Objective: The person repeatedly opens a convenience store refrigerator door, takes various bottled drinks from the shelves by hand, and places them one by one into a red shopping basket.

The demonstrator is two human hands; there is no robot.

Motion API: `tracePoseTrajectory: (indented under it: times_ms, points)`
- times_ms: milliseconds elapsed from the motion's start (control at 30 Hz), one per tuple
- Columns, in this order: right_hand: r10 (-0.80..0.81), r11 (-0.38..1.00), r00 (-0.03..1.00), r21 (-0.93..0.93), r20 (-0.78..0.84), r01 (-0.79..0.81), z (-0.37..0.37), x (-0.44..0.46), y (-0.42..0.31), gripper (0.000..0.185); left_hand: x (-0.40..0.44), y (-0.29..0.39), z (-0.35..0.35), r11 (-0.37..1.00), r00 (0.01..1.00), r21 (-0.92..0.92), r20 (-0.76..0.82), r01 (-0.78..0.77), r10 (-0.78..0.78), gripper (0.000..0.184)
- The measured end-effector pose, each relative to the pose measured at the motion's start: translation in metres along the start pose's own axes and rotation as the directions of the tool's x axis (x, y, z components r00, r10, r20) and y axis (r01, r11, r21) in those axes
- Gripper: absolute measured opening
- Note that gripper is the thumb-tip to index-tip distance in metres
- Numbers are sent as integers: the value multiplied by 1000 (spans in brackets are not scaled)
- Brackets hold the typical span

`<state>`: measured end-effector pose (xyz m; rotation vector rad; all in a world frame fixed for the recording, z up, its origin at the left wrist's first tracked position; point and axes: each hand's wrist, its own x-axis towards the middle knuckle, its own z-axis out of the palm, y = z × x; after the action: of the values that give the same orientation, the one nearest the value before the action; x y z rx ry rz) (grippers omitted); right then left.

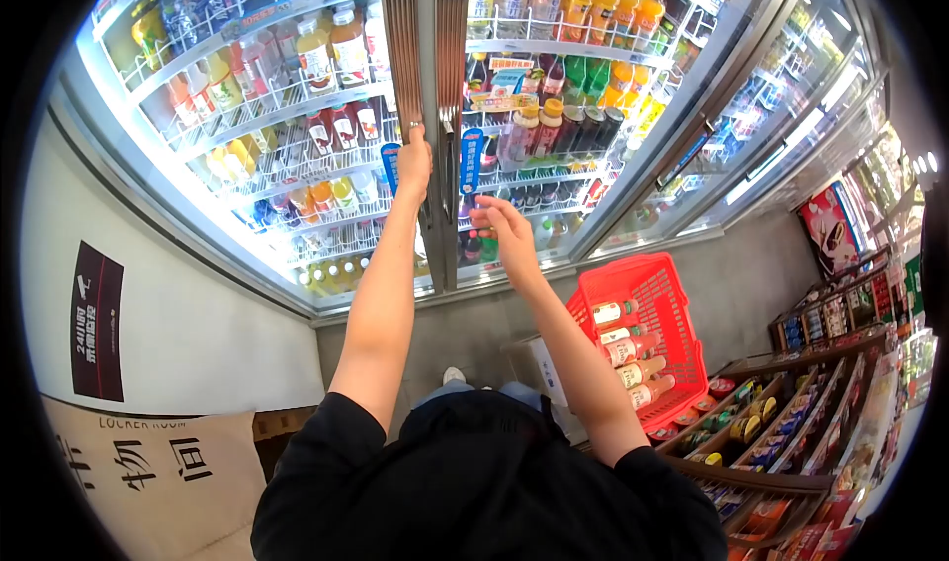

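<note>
My left hand is closed around the long vertical handle of the left glass fridge door, arm stretched forward. Bottles of juice and other drinks line the wire shelves behind it. My right hand hangs in front of the right fridge door, its fingers loosely bent and apart, with nothing in them. Nearest to it is a blue tag on that door. Below my right forearm stands a red shopping basket with several juice bottles lying in it.
More glass fridge doors continue to the right. Snack shelves stand at the lower right, close to the basket. A white box is beside my legs. On the left is a white wall panel with a black sign.
</note>
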<state>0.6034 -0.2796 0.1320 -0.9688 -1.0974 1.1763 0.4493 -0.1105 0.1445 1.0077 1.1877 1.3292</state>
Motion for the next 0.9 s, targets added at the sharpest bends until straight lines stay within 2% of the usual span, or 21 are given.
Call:
tracePoseTrajectory:
  times_ms: [100,167,200,300,367,433,500,633,700,767,800,833,867,900]
  points:
    - [29,999,1000,-27,10,-29,-9,-5,-8,29,-17,-1,1,999,998,49,-56,-3,6,56]
    - [63,998,998,-9,-8,-63,-15,-8,-10,29,-34,-7,-4,999,1000,44,-17,-13,13,57]
    - [-13,1000,1000,13,23,13,-16,-8,-10,29,-45,-8,-4,999,999,48,-42,-3,5,56]
    - [-23,999,997,28,74,21,-18,-15,-14,30,-85,-6,-10,1000,999,26,-48,7,-5,56]
    - [-34,999,995,33,96,31,-18,-23,-23,30,-109,-7,-14,997,995,81,-99,-9,17,55]
    - [-40,999,992,36,118,36,-19,-32,-26,31,-132,-9,-21,999,996,-40,-90,-10,7,55]
    - [-97,995,986,46,136,92,-17,-41,-32,31,-153,-10,-29,999,994,-44,-106,-3,-1,55]
    - [-99,995,982,30,158,96,-11,-68,-49,30,-201,-11,-44,995,989,-98,-146,-13,-1,52]
    - [-107,994,977,42,183,101,-7,-80,-49,30,-230,-9,-50,993,980,-122,-197,-2,-22,49]
    - [-103,995,971,36,215,97,-3,-93,-49,30,-262,-7,-54,995,939,-82,-342,-60,28,48]
    - [-100,995,969,30,224,95,0,-100,-51,30,-285,-1,-57,996,907,40,-412,-74,84,42]
    - [-94,996,967,29,237,90,1,-105,-50,30,-294,-4,-60,997,902,37,-424,-72,81,42]
    - [-92,996,966,30,243,87,3,-110,-50,30,-303,-6,-63,866,629,384,-598,-320,497,36]
    - [-92,996,964,32,248,86,6,-115,-50,30,-311,-6,-66,578,212,723,-541,-378,814,30]
